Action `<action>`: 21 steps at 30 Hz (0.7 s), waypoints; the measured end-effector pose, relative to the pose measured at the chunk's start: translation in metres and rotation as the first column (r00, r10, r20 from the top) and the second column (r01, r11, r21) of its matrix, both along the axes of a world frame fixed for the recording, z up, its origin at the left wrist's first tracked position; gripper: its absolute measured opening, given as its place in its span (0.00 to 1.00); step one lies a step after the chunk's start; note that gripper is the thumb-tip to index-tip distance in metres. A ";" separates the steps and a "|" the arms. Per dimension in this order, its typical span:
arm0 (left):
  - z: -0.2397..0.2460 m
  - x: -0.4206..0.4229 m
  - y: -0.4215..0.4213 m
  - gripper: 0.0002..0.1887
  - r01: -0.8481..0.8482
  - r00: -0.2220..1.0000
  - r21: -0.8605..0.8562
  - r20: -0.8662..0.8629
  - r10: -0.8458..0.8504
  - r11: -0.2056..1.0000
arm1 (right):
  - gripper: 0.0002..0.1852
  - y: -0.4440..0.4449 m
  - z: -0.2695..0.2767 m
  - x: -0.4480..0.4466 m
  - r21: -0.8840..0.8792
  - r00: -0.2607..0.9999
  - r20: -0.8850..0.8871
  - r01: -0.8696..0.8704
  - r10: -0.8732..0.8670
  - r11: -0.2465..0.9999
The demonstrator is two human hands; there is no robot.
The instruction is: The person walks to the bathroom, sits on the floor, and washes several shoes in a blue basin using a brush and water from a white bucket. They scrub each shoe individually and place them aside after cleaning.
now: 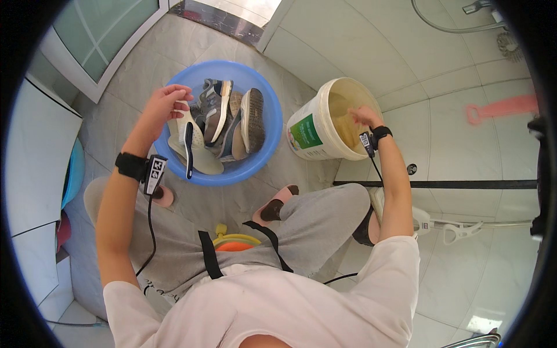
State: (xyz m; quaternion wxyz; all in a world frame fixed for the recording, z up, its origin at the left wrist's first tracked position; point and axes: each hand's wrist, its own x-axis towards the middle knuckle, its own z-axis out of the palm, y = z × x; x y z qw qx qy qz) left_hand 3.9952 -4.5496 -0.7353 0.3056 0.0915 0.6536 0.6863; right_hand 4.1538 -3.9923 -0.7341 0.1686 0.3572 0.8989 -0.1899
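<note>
My left hand (pixel 172 101) hovers by the left rim of a blue plastic basin (pixel 270 126), its fingers loosely bent with gaps between them. Just below those fingers are pale shoe insoles (pixel 208 164); whether they touch is unclear. A dark-handled brush (pixel 189 152) lies across the insoles. Grey sneakers fill the middle of the basin, one sneaker (pixel 215 108) showing its laced upper and another its dark sole (pixel 256 119). My right hand (pixel 364 116) is in the mouth of a white plastic bucket (pixel 335 117) with yellowish contents. Its fingertips are partly blurred, and their grip is not clear.
Grey floor tiles (pixel 217 198) surround the basin. A tiled wall (pixel 391 65) rises behind the bucket, bearing a pink handled item (pixel 500 108). A white-framed glass door (pixel 102 39) stands at upper left. My feet in pink slippers (pixel 274 206) are close to the basin.
</note>
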 end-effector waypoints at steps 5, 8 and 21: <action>0.002 -0.001 0.003 0.10 0.000 0.999 -0.028 0.032 0.001 1.000 | 0.21 0.022 -0.068 -0.008 -0.089 0.994 0.105 -0.024 0.034 0.996; 0.003 -0.002 0.006 0.10 0.003 0.999 -0.061 0.051 0.000 0.998 | 0.20 0.041 -0.097 -0.014 -0.115 0.989 0.138 -0.041 0.056 0.993; 0.009 -0.013 0.013 0.10 -0.023 0.998 -0.092 0.058 0.029 0.995 | 0.14 0.081 -0.164 -0.021 -0.310 0.910 0.389 -0.017 0.143 0.950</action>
